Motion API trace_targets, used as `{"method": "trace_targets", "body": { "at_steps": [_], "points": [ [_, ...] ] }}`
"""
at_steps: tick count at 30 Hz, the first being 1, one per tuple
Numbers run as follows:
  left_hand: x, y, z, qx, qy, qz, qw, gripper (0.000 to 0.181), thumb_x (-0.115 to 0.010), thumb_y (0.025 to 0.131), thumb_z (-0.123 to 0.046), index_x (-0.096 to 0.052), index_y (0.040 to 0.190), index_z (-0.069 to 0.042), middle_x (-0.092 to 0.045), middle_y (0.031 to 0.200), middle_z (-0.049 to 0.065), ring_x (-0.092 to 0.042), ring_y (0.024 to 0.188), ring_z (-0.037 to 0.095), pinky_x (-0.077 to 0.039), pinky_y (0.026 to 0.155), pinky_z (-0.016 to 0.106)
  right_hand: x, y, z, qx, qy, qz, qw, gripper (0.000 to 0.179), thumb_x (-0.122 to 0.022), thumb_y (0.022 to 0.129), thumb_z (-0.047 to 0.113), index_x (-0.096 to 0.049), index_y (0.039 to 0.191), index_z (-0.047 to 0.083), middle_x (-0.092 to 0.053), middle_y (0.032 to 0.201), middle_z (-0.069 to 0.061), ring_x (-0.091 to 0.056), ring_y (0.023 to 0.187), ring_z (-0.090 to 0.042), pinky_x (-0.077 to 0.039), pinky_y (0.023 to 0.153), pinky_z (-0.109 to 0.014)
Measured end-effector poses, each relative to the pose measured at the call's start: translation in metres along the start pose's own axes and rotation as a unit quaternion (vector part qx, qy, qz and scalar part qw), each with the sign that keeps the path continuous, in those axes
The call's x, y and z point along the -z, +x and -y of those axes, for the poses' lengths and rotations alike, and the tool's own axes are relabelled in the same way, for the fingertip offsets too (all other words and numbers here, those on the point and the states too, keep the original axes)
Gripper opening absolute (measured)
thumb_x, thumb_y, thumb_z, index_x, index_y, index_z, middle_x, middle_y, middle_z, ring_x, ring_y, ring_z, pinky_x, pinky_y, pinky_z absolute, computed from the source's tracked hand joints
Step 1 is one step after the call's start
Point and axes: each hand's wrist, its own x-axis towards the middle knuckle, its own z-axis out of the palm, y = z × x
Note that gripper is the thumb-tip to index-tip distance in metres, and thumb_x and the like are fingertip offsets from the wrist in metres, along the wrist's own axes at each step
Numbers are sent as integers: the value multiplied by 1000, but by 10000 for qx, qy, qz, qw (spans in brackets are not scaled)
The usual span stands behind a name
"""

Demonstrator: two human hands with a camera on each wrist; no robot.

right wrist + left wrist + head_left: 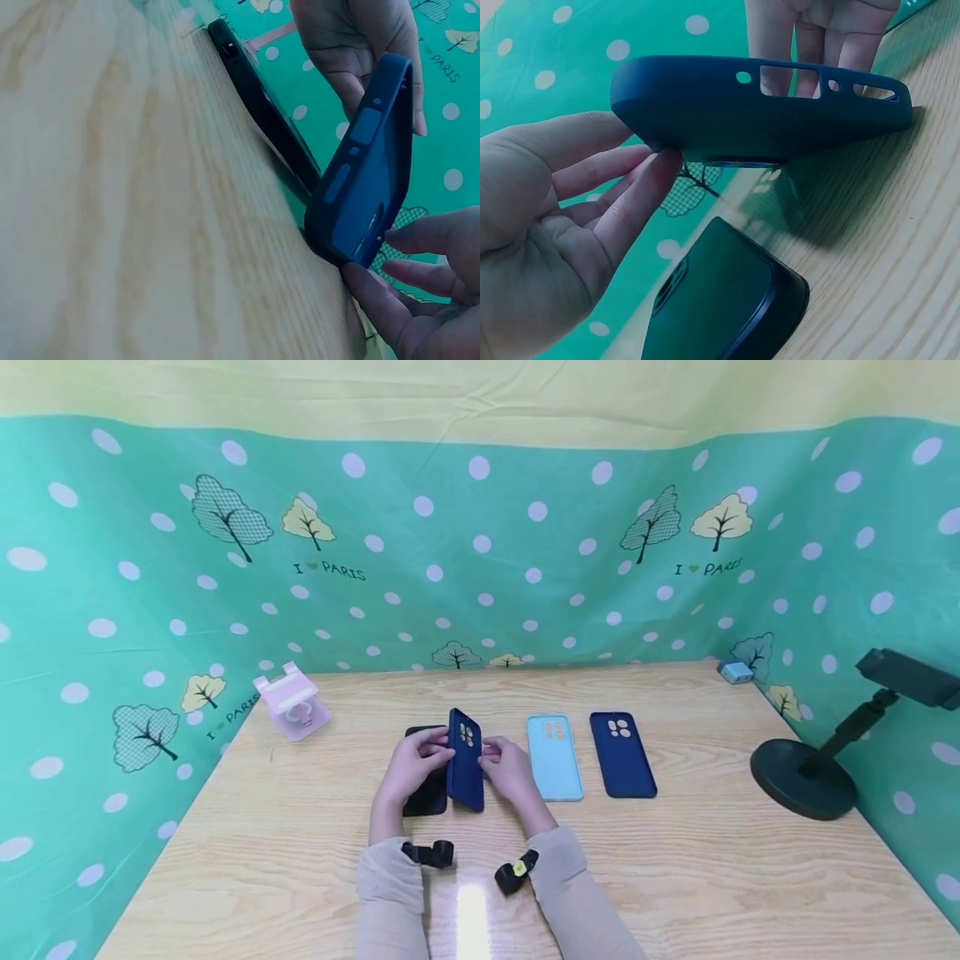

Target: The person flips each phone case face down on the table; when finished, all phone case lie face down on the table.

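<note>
A dark blue phone case (467, 772) stands tilted up on its long edge between my hands, its camera cutouts near the far end. My left hand (408, 767) pinches its left side; in the left wrist view the thumb and fingers (641, 195) meet at one edge. On the opposite side my right hand (512, 772) pinches the case by a lower edge, thumb and fingertips (367, 289) against it in the right wrist view. Flat on the table beneath my left hand lies a black phone-shaped thing (429, 795), partly covered by that hand.
To the right lie a light blue phone case (557, 768) and another dark blue case (626, 760). A pink folding stand (294, 700) is at the back left. A black stand on a round base (804, 781) and a small blue block (735, 672) are at the right.
</note>
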Motion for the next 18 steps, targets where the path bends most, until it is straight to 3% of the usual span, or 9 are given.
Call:
{"method": "trace_targets", "body": {
  "at_steps": [5, 12, 18],
  "points": [
    [1, -4, -1, -389, -130, 7, 9992, 46, -72, 86, -11, -59, 124, 10, -68, 104, 20, -68, 91, 19, -57, 80, 26, 0, 0, 0, -5, 52, 36, 10000, 34, -63, 91, 5, -60, 124, -4, -69, 110, -19, -68, 102, -29, -57, 85, -35],
    [0, -1, -4, 181, -192, 67, 9996, 45, -67, 88, -2, -55, 130, 8, -63, 114, 27, -66, 99, 25, -57, 85, 27, 0, -2, 0, 84, 192, 187, 9996, 35, -61, 93, 7, -59, 126, -4, -68, 115, -20, -67, 107, -31, -55, 90, -39],
    [-1, -1, -7, 359, -449, 100, 9983, 44, -63, 91, 1, -52, 133, 8, -60, 115, 26, -64, 95, 15, -58, 84, 26, -2, -1, -1, 32, 488, 306, 9983, 34, -56, 96, 10, -58, 127, -4, -67, 118, -21, -67, 106, -31, -58, 84, -35]
  ]
}}
